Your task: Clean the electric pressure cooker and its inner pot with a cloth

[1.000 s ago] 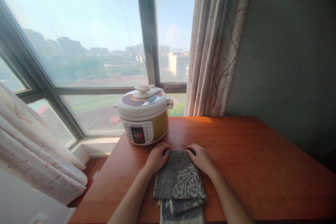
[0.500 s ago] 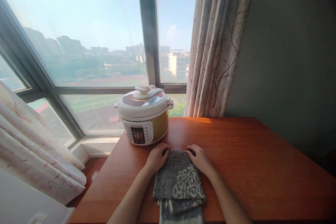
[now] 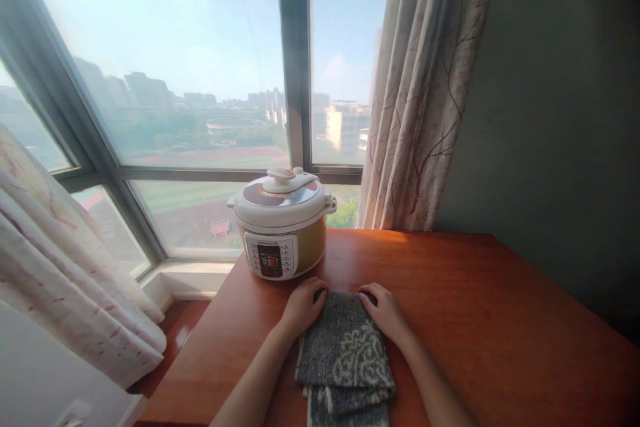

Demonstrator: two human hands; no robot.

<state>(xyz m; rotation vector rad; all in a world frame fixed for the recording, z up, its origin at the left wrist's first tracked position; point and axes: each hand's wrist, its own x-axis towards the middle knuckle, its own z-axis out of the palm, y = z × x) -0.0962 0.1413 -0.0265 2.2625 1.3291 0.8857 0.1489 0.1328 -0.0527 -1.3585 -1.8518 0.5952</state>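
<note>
A grey towel (image 3: pixel 337 347) with a cream scroll pattern lies folded in layers on the wooden table, its lower end running out at the bottom of the view. At its far left corner, my left hand (image 3: pixel 306 305) pinches the edge between thumb and curled fingers. The far right corner is gripped the same way by my right hand (image 3: pixel 383 309). Just beyond my left hand stands a white and gold electric pressure cooker (image 3: pixel 283 227), lid on, its control panel facing me.
The reddish-brown table (image 3: pixel 490 320) extends to the right beside a dark wall. Behind the cooker are large windows (image 3: pixel 200 80). One curtain (image 3: pixel 425 93) hangs at the table's back edge, another curtain (image 3: pixel 65 280) at the left.
The whole view has shifted slightly, so everything appears a little further right and lower. Both hands keep their places at the towel's far corners.
</note>
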